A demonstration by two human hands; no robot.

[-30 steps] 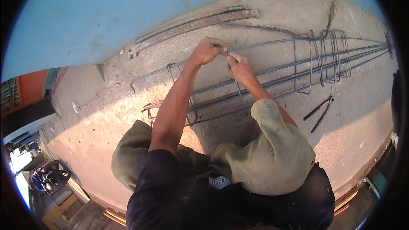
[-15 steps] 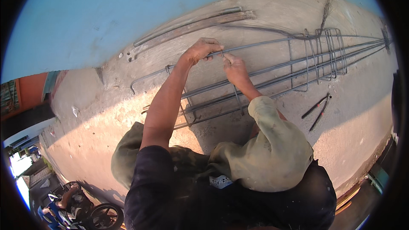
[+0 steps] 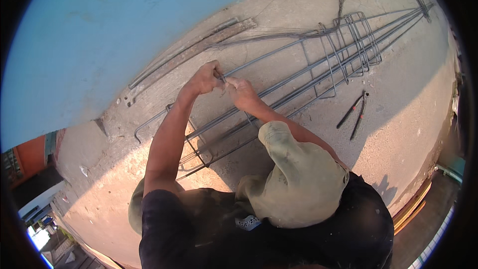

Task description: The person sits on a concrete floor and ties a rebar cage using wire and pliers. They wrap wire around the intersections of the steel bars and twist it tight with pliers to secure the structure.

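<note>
My left hand (image 3: 205, 77) is closed at the far-side long bar of a rebar cage, fingers curled where a stirrup meets it. Right beside it, my right hand (image 3: 244, 94) pinches at the same spot, thumb and fingers pressed together. What lies between the fingertips is too small and hidden to name. The rebar cage (image 3: 294, 81) stretches from below my left forearm to the far right. Several stirrups (image 3: 359, 44) stand bunched along it. A bundle of thin tie wire (image 3: 279, 35) lies across its far side.
Pincers (image 3: 359, 112) with dark handles lie spread on the concrete floor (image 3: 398, 94), right of the cage. Two long metal pieces, a pipe (image 3: 181, 52) and a flat bar (image 3: 199, 50), rest by the blue wall (image 3: 124, 30). My bent knee (image 3: 298, 179) is close to the cage.
The view has turned and shifted, so the cage appears steeper. My hands stay at the bar, fingertips curled more tightly. The motorbike and person at lower left have left the view.
</note>
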